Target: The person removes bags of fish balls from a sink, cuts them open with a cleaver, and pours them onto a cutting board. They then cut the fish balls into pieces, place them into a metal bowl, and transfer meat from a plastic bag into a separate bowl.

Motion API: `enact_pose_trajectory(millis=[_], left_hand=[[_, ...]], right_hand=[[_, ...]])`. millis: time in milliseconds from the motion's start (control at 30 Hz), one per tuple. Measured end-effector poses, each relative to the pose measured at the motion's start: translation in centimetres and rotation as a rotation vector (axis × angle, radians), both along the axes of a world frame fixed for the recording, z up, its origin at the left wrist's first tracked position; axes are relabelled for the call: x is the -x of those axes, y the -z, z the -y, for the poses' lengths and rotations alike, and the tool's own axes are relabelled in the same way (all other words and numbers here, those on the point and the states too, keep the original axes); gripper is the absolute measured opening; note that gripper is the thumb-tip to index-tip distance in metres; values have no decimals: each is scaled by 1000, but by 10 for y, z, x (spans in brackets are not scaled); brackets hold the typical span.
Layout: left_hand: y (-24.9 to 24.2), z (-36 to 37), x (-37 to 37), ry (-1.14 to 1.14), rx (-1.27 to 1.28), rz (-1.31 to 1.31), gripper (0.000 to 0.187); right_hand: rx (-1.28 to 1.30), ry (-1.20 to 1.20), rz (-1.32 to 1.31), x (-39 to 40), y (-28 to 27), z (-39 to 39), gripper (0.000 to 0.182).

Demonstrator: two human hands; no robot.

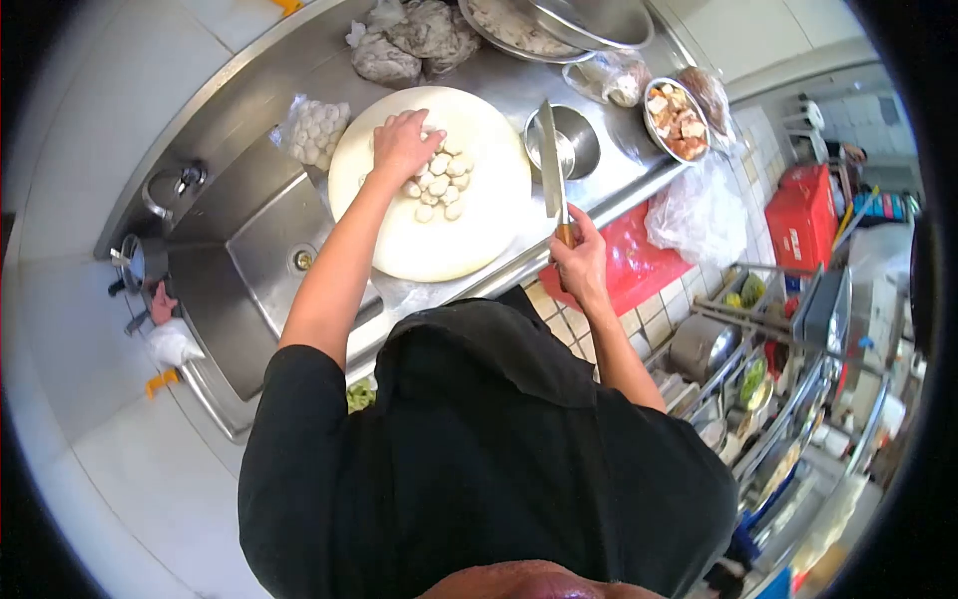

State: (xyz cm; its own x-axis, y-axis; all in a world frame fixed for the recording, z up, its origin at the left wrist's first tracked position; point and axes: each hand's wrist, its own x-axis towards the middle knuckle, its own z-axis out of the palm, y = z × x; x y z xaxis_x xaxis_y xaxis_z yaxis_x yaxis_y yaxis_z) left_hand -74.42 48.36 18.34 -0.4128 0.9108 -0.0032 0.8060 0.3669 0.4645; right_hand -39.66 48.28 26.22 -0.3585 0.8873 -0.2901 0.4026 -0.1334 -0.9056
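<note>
My left hand (404,145) rests at the upper side of a round white cutting board (439,255), its fingers apart and reaching over the edge of a pile of pale, round balls (436,186). Some of the balls are hidden beneath the fingers. In my right hand (580,258) is a large knife (550,160), gripped by its wooden handle. The blade points up and away from me, to the right of the board, and overlaps the rim of a steel pot (584,140) in this view.
A plastic bag of similar balls (311,132) lies left of the board, beside the steel sink (249,270). Behind stand filled bags (419,40) and steel bowls (524,25). At right are a bowl of cut pieces (677,120), a red tray (634,262) and loaded shelves (758,349).
</note>
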Motion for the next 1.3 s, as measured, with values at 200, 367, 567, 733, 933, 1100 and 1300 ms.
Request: enact_pose_trajectory(millis=[200, 367, 567, 733, 933, 1100, 1300], left_hand=[[-13, 9, -33, 112, 175, 11, 67], [4, 29, -69, -85, -16, -101, 62], [0, 63, -90, -239, -113, -45, 49], [-16, 47, -77, -192, -251, -93, 39], [-13, -11, -62, -29, -168, -26, 30], [-15, -27, -75, -60, -56, -105, 26], [-8, -41, -77, -120, -23, -98, 19]], right_hand=[[142, -132, -106, -29, -8, -56, 60], [150, -367, -130, -27, 9, -81, 60], [-27, -479, -59, -3, 39, -74, 56], [30, -444, -99, 7, 43, -61, 56], [148, -412, -101, 7, 37, -54, 61], [176, -388, -59, -1, 40, -59, 63], [163, -399, -58, -5, 53, -64, 61]])
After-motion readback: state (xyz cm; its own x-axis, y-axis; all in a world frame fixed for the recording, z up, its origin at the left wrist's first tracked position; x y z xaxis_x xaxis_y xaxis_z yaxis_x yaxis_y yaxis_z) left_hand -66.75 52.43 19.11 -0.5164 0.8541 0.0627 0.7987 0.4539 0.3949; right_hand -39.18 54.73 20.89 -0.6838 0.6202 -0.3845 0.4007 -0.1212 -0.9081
